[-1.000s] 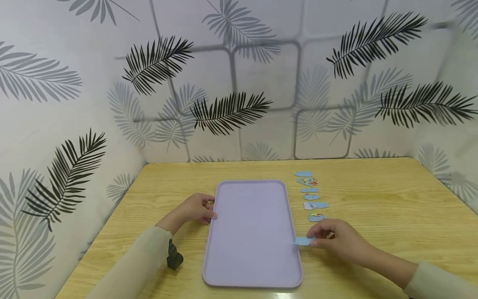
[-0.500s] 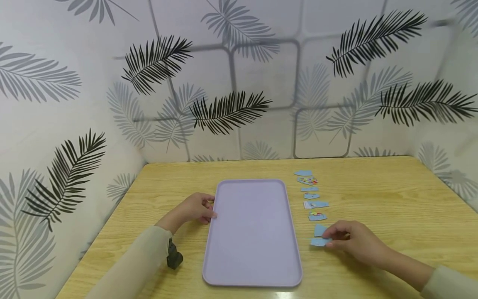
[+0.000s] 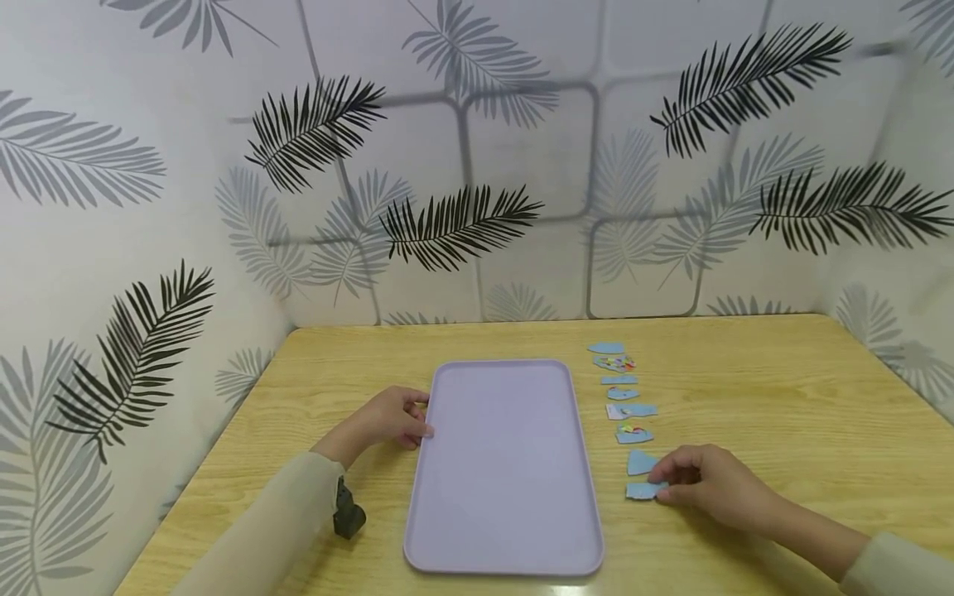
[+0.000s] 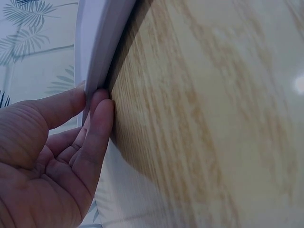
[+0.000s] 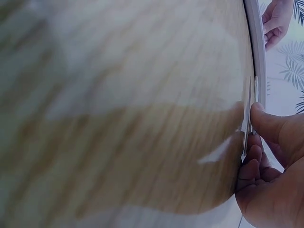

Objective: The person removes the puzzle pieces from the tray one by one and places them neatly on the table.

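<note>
My left hand (image 3: 392,415) grips the left rim of a lilac tray (image 3: 507,559) lying on the table. In the left wrist view, the thumb (image 4: 66,107) presses the rim and the fingers curl against it from outside and below. To the right of the tray, my right hand (image 3: 704,480) pinches the right end of a flat light-blue card piece (image 3: 643,491), low over or on the table. The right wrist view shows that piece (image 5: 256,90) edge-on between thumb and fingers. Just behind it lies another light-blue card piece (image 3: 639,463).
Several irregular blue pieces form a column right of the tray; one piece (image 3: 632,434) has coloured print and a piece (image 3: 629,410) has a pale end. The wooden table (image 3: 782,397) meets a leaf-patterned wall (image 3: 537,273) at its far edge.
My right hand has moved right with the card piece, away from the tray's right rim. The piece behind it has come into sight. My left hand stays on the tray.
</note>
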Demonstrator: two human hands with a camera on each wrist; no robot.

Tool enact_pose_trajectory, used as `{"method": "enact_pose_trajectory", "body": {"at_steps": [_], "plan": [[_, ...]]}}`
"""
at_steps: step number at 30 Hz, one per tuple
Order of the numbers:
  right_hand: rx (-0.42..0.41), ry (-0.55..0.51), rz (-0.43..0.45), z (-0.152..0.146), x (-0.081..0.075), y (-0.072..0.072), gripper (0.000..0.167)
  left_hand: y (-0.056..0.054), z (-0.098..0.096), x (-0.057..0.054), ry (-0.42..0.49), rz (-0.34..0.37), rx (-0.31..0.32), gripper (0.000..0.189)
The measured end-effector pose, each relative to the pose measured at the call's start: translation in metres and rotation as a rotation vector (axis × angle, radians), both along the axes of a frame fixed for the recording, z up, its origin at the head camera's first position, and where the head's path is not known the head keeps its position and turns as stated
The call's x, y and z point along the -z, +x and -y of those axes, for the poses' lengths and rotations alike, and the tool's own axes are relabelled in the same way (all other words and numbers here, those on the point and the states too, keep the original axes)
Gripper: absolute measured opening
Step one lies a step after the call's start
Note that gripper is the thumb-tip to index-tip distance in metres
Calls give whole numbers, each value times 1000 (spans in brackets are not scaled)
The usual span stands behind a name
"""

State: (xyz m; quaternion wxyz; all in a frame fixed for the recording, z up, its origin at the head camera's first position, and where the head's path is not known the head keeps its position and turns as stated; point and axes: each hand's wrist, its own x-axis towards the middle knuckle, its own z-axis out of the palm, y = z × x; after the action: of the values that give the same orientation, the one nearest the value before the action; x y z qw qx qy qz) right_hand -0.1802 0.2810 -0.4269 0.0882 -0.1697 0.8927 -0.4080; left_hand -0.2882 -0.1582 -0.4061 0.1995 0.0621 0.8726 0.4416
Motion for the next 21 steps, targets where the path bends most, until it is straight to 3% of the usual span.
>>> {"method": "enact_pose_trajectory", "body": {"at_steps": [21], "plan": [[17, 17, -32, 0, 2, 2, 15, -1, -1, 0, -3, 3, -4, 61]]}}
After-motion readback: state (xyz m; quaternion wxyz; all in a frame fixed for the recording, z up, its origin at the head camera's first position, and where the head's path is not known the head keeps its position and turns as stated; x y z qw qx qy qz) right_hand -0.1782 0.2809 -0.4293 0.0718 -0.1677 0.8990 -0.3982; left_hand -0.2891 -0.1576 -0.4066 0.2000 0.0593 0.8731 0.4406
